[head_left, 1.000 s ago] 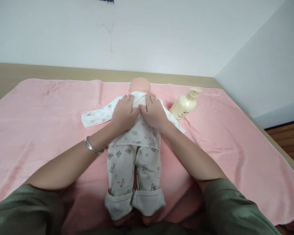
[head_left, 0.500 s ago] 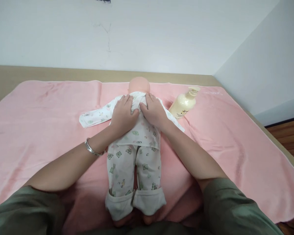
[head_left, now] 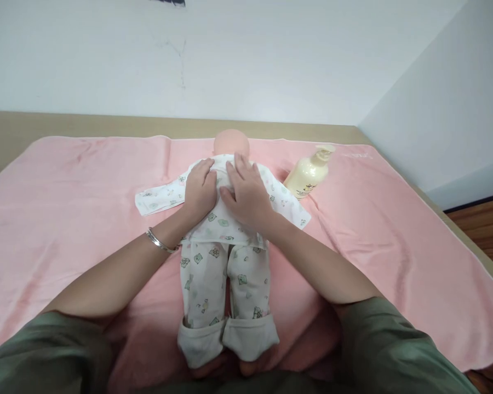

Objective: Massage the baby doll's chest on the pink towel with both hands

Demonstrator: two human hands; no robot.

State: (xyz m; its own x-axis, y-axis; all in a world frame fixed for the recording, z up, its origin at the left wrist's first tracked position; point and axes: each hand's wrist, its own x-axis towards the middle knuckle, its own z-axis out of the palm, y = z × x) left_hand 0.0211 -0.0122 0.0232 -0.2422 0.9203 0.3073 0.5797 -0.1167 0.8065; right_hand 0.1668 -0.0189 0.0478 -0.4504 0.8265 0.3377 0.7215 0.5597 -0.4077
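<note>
The doll (head_left: 222, 221) lay right under both grips, its middle between them and its legs on the near side of them. It had a round, bald, pink head (head_left: 231, 142) just past the fingertips. Its white shirt (head_left: 225, 232) had little green and pink pictures on it, and so did its pants (head_left: 205, 279). The pant legs were folded up into big plain cuffs (head_left: 201, 342), well below the grips, and the feet (head_left: 250, 366) peeked out under them. Its face did not show.

The doll was long and straight. Its head pointed away from the person, past the grips, and its feet pointed back to the person. One sleeve (head_left: 158, 200) stuck out past the left grip (head_left: 201, 191), and the other sleeve (head_left: 291, 205) slanted out past the right grip (head_left: 246, 194).

Both grips were flat and wide, resting on the shirt near the shoulders. The left fingers were close together, and the right fingers were a bit spread. They were not closed around anything.

A cream pump bottle (head_left: 308, 178) was to the right of the right grip, just beside the sleeve. A pink blanket (head_left: 373, 235) spread out all around the grips, on top of the bench (head_left: 107, 123).
</note>
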